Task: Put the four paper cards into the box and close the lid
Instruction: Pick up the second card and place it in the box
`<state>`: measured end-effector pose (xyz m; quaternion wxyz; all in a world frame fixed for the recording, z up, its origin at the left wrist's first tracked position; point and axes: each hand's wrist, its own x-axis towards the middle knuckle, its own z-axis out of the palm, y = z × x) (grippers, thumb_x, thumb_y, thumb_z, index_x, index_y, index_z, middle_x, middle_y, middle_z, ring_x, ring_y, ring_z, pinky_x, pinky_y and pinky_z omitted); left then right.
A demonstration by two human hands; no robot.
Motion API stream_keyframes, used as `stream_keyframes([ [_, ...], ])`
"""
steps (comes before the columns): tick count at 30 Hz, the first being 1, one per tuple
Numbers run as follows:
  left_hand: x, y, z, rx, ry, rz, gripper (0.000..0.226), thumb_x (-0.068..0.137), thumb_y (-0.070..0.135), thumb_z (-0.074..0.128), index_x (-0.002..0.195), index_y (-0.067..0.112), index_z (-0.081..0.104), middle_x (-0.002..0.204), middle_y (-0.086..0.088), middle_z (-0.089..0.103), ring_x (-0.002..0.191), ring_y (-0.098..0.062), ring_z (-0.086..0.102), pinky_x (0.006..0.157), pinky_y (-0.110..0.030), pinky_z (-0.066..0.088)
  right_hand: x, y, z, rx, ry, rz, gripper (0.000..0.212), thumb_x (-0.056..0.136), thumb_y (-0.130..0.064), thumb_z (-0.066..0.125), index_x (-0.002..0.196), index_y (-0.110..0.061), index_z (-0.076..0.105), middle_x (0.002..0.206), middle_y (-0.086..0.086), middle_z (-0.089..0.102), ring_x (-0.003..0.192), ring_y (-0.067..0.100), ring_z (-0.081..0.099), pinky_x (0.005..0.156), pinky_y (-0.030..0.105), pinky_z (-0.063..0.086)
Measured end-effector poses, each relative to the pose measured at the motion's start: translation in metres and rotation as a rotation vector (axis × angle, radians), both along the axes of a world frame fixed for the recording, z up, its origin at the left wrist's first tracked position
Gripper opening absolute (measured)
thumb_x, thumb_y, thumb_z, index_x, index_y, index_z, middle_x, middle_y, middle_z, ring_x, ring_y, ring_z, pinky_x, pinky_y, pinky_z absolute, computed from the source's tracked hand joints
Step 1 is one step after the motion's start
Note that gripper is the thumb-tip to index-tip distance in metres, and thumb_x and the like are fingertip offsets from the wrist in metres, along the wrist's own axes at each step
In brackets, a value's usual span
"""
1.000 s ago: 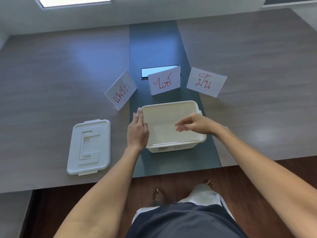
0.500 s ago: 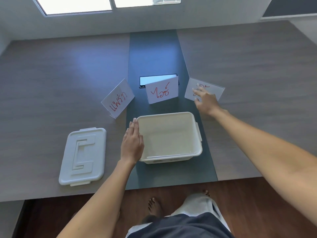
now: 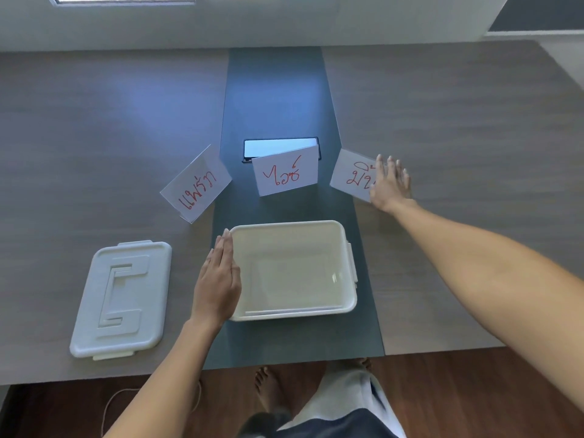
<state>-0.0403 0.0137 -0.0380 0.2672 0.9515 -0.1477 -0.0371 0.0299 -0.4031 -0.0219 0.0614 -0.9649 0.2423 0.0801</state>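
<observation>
Three cards (image 3: 286, 173) stand mid-table behind the box (image 3: 343, 306), the lid (image 3: 121, 298) lies off by the near edge, the open right hand (image 3: 390, 184) touches one, the flat left hand (image 3: 218, 279) steadies the box.

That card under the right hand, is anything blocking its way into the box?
Nothing visible does. The box is open, its lid lying apart to the left, and the table between the right hand, the card and the box is bare.
</observation>
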Motion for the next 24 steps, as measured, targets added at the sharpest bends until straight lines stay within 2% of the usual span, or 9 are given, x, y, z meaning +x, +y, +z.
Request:
stream_keyframes([
  [2, 0.000, 0.000, 0.001, -0.013, 0.006, 0.003, 0.060, 0.101, 0.009, 0.025, 0.160, 0.018, 0.011, 0.166, 0.005, 0.013, 0.153, -0.009, 0.010, 0.124, -0.032, 0.014, 0.006, 0.000, -0.001, -0.008, -0.003, -0.009, 0.079, 0.096, -0.022, 0.049, 0.158, -0.011, 0.001, 0.160, 0.023, 0.012, 0.151, 0.040, 0.004, 0.122, 0.048, 0.005],
  [5, 0.000, 0.000, 0.002, -0.025, 0.017, 0.004, 0.060, 0.102, 0.010, 0.025, 0.160, 0.020, 0.011, 0.166, 0.007, 0.013, 0.153, -0.008, 0.011, 0.124, -0.033, 0.015, 0.011, 0.001, 0.003, -0.059, -0.040, -0.025, 0.074, 0.090, -0.017, 0.058, 0.153, -0.009, 0.021, 0.142, 0.023, 0.033, 0.132, 0.043, 0.034, 0.112, 0.046, 0.025],
  [7, 0.000, 0.000, 0.002, -0.029, 0.021, 0.005, 0.060, 0.102, 0.011, 0.025, 0.160, 0.020, 0.011, 0.166, 0.008, 0.013, 0.153, -0.008, 0.011, 0.124, -0.033, 0.016, 0.011, 0.002, 0.009, -0.058, -0.071, -0.030, 0.055, 0.089, -0.009, 0.057, 0.141, -0.007, 0.038, 0.131, 0.021, 0.043, 0.119, 0.042, 0.044, 0.102, 0.045, 0.033],
  [9, 0.000, 0.001, 0.001, -0.033, 0.024, 0.007, 0.059, 0.102, 0.011, 0.026, 0.160, 0.019, 0.012, 0.166, 0.008, 0.013, 0.153, -0.008, 0.012, 0.124, -0.033, 0.017, 0.010, 0.001, 0.013, 0.004, -0.075, -0.043, 0.040, 0.091, -0.003, 0.050, 0.130, -0.006, 0.044, 0.128, 0.020, 0.050, 0.115, 0.043, 0.050, 0.097, 0.046, 0.040],
  [12, 0.001, 0.000, 0.001, -0.047, 0.032, 0.010, 0.061, 0.101, 0.009, 0.027, 0.160, 0.020, 0.012, 0.166, 0.007, 0.014, 0.153, -0.009, 0.014, 0.123, -0.032, 0.019, 0.006, -0.002, 0.014, 0.117, -0.089, -0.092, 0.033, 0.091, 0.000, 0.043, 0.123, -0.007, 0.047, 0.125, 0.019, 0.059, 0.110, 0.043, 0.057, 0.087, 0.046, 0.048],
  [16, 0.002, 0.001, 0.001, -0.051, 0.031, 0.009, 0.062, 0.100, 0.008, 0.027, 0.159, 0.019, 0.013, 0.166, 0.006, 0.016, 0.153, -0.011, 0.015, 0.121, -0.033, 0.022, -0.013, 0.005, 0.019, 0.167, -0.187, -0.133, 0.032, 0.090, -0.001, 0.049, 0.120, -0.009, 0.055, 0.121, 0.017, 0.064, 0.106, 0.040, 0.060, 0.082, 0.042, 0.050],
  [21, 0.001, 0.000, 0.003, -0.044, 0.032, 0.012, 0.063, 0.099, 0.007, 0.027, 0.159, 0.016, 0.013, 0.166, 0.005, 0.016, 0.153, -0.013, 0.015, 0.120, -0.034, 0.024, -0.042, 0.023, 0.031, 0.193, -0.489, -0.151, 0.031, 0.097, -0.007, 0.043, 0.125, -0.010, 0.056, 0.122, 0.015, 0.062, 0.105, 0.038, 0.061, 0.080, 0.045, 0.053],
  [24, 0.001, 0.000, 0.004, -0.033, 0.029, 0.009, 0.062, 0.099, 0.008, 0.027, 0.159, 0.015, 0.013, 0.167, 0.004, 0.016, 0.153, -0.013, 0.015, 0.120, -0.036, 0.025, -0.063, 0.038, 0.049, 0.212, -0.681, -0.114, 0.033, 0.102, -0.012, 0.040, 0.129, -0.011, 0.058, 0.121, 0.012, 0.064, 0.107, 0.033, 0.061, 0.083, 0.043, 0.054],
])
